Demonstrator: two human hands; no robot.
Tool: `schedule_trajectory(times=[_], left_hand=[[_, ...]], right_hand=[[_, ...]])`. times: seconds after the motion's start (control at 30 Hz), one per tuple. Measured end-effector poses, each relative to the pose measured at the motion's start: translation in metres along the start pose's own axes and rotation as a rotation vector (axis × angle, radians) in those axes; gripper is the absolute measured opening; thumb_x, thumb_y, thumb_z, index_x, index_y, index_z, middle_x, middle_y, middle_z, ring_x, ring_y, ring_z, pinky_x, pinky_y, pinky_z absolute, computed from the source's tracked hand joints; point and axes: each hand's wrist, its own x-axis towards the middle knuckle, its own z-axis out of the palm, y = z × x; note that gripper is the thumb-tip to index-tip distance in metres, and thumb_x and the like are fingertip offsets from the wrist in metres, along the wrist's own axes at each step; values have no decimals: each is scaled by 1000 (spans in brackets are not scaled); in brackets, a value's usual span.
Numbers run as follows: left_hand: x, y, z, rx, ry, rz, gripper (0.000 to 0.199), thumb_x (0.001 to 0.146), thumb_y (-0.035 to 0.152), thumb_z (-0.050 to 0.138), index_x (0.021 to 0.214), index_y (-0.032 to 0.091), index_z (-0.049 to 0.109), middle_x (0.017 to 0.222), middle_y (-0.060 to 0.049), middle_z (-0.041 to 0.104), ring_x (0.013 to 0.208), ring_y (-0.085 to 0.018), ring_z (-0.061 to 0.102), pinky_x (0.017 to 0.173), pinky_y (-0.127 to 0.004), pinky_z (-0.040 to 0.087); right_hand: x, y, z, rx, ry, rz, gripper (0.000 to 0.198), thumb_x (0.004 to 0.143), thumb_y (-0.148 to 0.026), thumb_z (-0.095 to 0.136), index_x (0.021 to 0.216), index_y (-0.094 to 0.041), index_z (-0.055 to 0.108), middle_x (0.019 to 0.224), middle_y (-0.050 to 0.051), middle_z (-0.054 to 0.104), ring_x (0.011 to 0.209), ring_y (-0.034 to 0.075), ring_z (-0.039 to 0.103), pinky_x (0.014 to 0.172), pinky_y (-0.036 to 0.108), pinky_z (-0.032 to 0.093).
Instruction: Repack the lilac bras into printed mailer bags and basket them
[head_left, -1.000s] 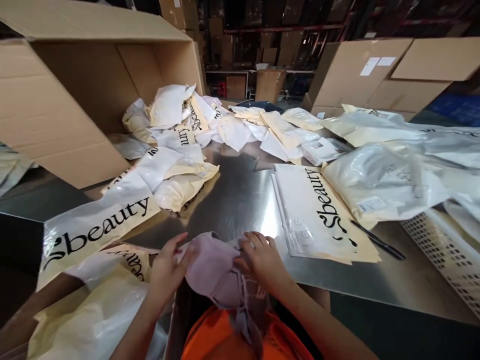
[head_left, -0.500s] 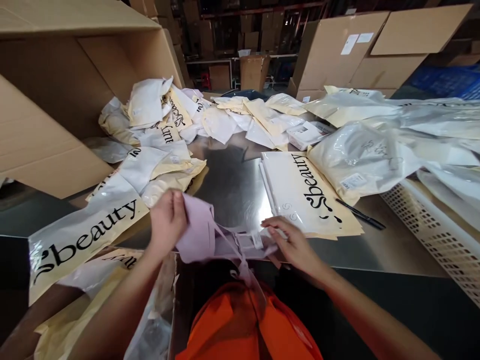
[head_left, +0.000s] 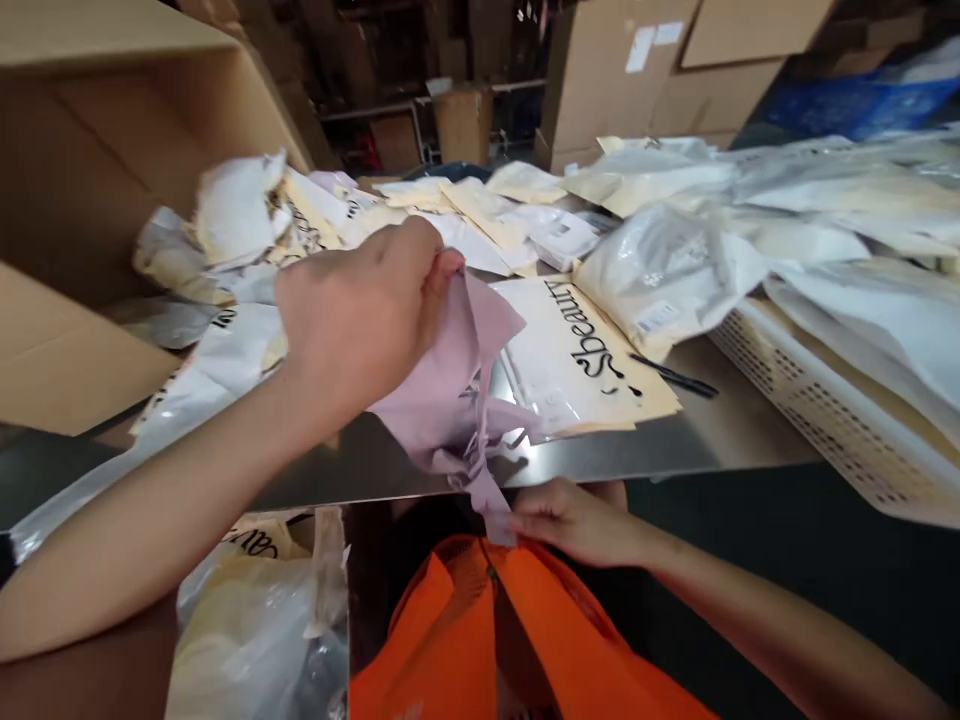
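A lilac garment with thin straps (head_left: 431, 390) hangs stretched over the table's front edge. My left hand (head_left: 367, 300) is raised in the middle of the view, closed on the garment's upper edge. Lower down, by the orange vest, my right hand (head_left: 562, 518) pinches the garment's bottom end. Its straps and lower folds are bunched between the two hands, and the exact kind of garment cannot be made out. Just behind it lies a stack of flat printed plastic bags (head_left: 592, 350).
Filled bags (head_left: 465, 235) are heaped along the back, beside an open carton (head_left: 150, 130) on the left. A black pen (head_left: 675, 376) lies by the flat bags. At right stands a white perforated basket (head_left: 817, 420) with a plump bag (head_left: 667, 280) near it. More bags (head_left: 247, 630) sit low left.
My left hand has lifted the garment up and to the right. My right hand has come down toward my body and now grips its lower end. The view has shifted right.
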Motion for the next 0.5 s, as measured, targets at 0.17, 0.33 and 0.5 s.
schedule_trajectory(times=[0.17, 0.33, 0.5], left_hand=[[-28, 13, 14, -40, -16, 169, 45, 96, 52, 31, 83, 22, 62, 63, -2, 52, 50, -15, 37, 55, -30, 11], [-43, 22, 31, -24, -165, 108, 48, 96, 51, 23, 89, 24, 61, 71, -4, 56, 54, -17, 41, 56, -33, 14], [-49, 25, 34, 15, -247, 84, 51, 96, 52, 22, 96, 22, 64, 72, -4, 56, 57, -18, 45, 57, -32, 18]], right_hand=[[-33, 11, -13, 208, 184, 69, 41, 91, -53, 56, 95, -15, 70, 90, 6, 69, 80, 16, 63, 69, 24, 48], [-44, 18, 10, 86, 53, 90, 40, 90, -53, 57, 95, -16, 74, 84, 2, 70, 74, 14, 61, 62, 21, 41], [-30, 32, 32, 302, 61, 257, 36, 80, -49, 67, 71, -14, 66, 60, -2, 57, 54, 9, 47, 48, 20, 31]])
